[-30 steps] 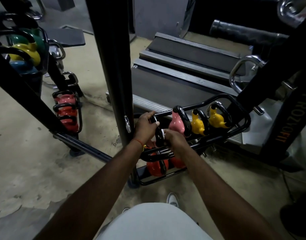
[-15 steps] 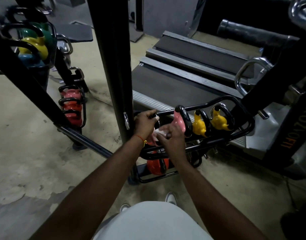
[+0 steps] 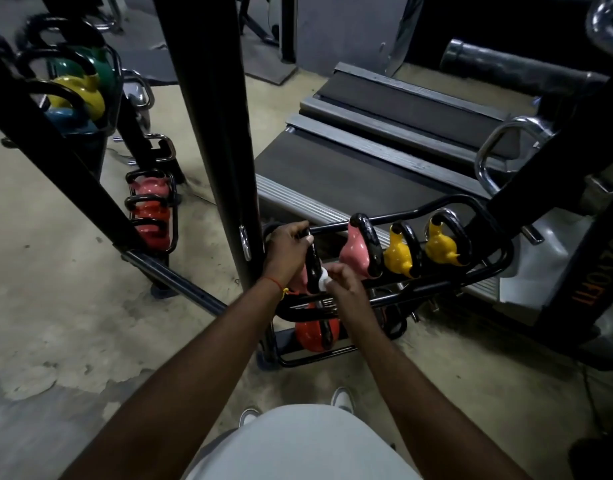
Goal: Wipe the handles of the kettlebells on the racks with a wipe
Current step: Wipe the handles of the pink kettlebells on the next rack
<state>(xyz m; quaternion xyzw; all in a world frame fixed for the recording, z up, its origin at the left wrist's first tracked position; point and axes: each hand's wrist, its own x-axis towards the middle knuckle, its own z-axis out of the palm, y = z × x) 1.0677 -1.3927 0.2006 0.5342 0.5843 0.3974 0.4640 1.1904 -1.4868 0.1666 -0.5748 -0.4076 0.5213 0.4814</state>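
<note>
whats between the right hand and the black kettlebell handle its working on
A white wipe, pinched by the right hand against the black handle, which the left hand grips near its top. The head view shows this.

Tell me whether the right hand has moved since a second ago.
Yes: the right hand and wipe slid slightly down the handle, toward the rack's front rail.

Orange capital letters run along the black machine frame (image 3: 591, 268), well to the right of the right-hand grip (image 3: 343, 282). They read "OZ…OFIT"; the middle is unclear and the start is cut off at the edge.
</note>
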